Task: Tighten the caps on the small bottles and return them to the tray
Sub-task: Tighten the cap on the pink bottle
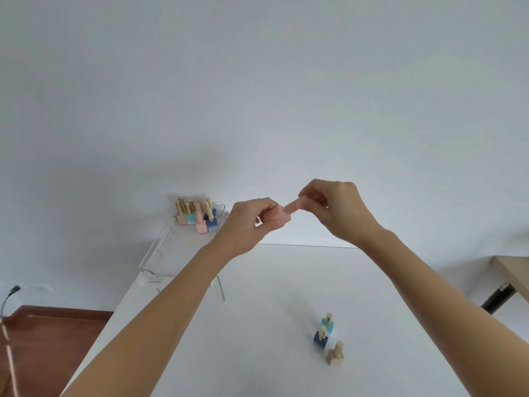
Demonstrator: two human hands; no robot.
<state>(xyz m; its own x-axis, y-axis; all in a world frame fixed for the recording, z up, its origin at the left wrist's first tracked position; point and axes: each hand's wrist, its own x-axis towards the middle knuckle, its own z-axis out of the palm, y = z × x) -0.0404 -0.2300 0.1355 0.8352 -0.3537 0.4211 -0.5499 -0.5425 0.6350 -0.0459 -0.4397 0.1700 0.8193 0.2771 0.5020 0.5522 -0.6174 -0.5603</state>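
Nearest me, three bottles (329,339) stand on the tabletop (257,325); my left hand (246,222) grips a pink bottle (282,216) midair, right hand (335,209) pinching its cap (294,204); others fill the tray (160,253).

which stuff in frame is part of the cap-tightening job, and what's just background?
Job:
- pink bottle, body in the left hand, cap in the right hand
- three bottles waiting on the table: teal, navy, beige
- clear tray with the bottles already in it

Background:
- white table
- wooden desk at right
- cable at left
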